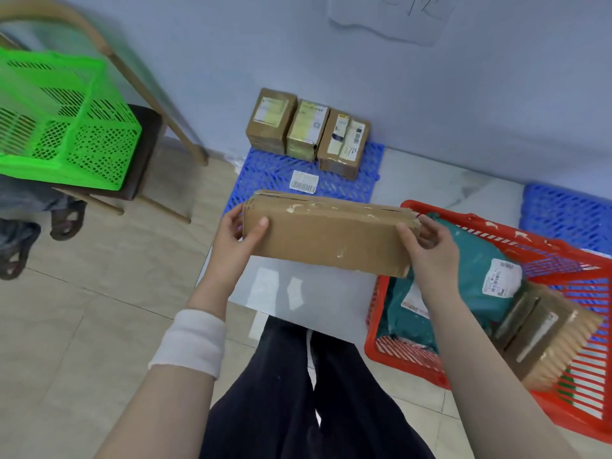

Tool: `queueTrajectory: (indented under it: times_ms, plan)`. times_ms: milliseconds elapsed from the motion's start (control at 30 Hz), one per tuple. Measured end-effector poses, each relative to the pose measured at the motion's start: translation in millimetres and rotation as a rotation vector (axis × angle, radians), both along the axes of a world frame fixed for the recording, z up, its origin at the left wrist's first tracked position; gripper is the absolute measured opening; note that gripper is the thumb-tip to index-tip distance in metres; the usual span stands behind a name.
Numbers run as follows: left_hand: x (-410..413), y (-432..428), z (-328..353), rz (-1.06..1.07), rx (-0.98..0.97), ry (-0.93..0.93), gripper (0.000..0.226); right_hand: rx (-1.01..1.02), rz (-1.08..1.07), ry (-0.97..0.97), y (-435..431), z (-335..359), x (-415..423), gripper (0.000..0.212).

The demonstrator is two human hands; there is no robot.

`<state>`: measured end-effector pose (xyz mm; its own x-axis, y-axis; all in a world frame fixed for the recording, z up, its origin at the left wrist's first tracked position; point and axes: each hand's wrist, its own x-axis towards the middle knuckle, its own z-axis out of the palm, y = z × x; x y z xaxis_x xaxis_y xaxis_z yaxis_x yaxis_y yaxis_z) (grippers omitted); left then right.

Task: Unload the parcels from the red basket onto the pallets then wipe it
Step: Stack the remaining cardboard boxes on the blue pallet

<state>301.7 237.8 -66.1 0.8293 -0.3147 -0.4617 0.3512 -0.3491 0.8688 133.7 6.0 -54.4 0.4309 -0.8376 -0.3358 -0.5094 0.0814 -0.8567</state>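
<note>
Both hands grip a long cardboard box point(326, 231) in the air by its ends, left hand point(236, 236) and right hand point(427, 246) pressed on, above the floor between the near blue pallet point(265, 167) and the red basket point(407, 356), where a green parcel point(477, 260) lies.

Bright, even indoor light, soft glare on the grey floor sheet point(298, 293), edges bowed and slightly blurred

Both forearms are bare, with no sleeves in view. The left hand point(233, 241) has a white cloth band point(190, 342) around the forearm; the right hand point(430, 250) wears nothing. Dark trousers point(291, 392) cover both legs.
</note>
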Motion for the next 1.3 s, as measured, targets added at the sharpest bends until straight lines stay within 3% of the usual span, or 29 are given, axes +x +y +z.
queueTrajectory:
  times_ms: [167,233,400,567,667,733,833,1033,1133,1233,1300]
  plan:
    - [51,7,-16,0.029,-0.003,-0.008,0.024,0.054,-0.036,-0.008,15,-13,50,0.037]
    - [76,4,-26,0.068,0.001,0.046,0.016,0.07,-0.062,-0.036,26,-21,68,0.03]
    - [130,0,-44,0.153,-0.007,0.1,0.027,0.14,-0.213,-0.095,53,-36,105,0.02]
    - [162,3,-48,0.094,-0.165,0.117,0.033,0.256,-0.334,-0.142,64,-40,116,0.043]
    - [172,4,-45,-0.022,-0.28,0.093,0.034,0.416,-0.308,-0.163,59,-35,117,0.041]
    - [177,3,-43,-0.05,-0.31,0.082,0.034,0.572,-0.28,-0.223,54,-32,116,0.051]
    - [181,4,-36,-0.058,-0.344,0.078,0.035,0.638,-0.203,-0.241,48,-33,113,0.061]
    - [185,-7,-23,-0.031,-0.381,0.113,0.033,0.636,-0.149,-0.244,50,-23,111,0.062]
    - [179,-20,-17,0.072,-0.279,0.167,0.043,0.532,-0.164,-0.261,60,-17,114,0.07]
    - [166,-28,-13,0.25,-0.054,0.439,0.074,0.25,-0.173,-0.184,74,-15,122,0.063]
    - [151,-28,-8,0.224,0.041,0.649,0.083,0.071,-0.147,-0.092,85,-18,127,0.064]
